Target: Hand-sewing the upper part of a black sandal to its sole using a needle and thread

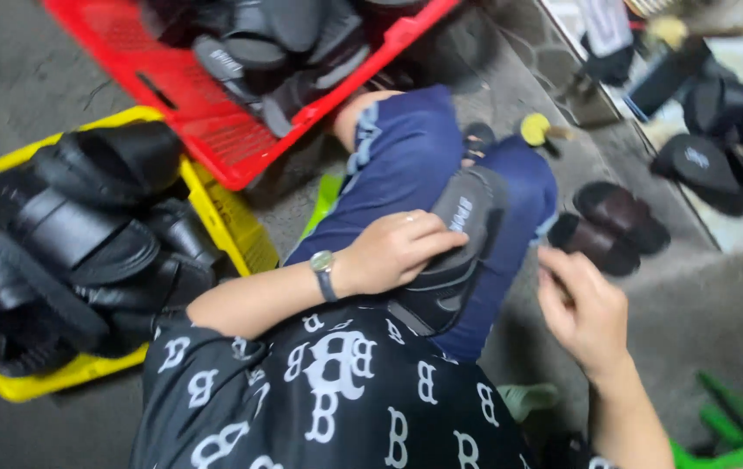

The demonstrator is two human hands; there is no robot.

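2 crates [215,130], 2 brown slides [619,217]; 1 wristwatch [324,265]

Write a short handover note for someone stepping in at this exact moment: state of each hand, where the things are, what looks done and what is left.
Left hand: gripping a black slide sandal resting on the lap, fingers over its strap.
Right hand: free beside the sandal, fingers loosely curled, holding nothing that shows.
Yellow crate on the person's left: piled with black sandals.
Red crate beyond it: also holds black sandals.
A dark pair of sandals lies on the floor past the knees.
Done: both crates loaded.
Left: the sandal in hand, not yet in either crate.
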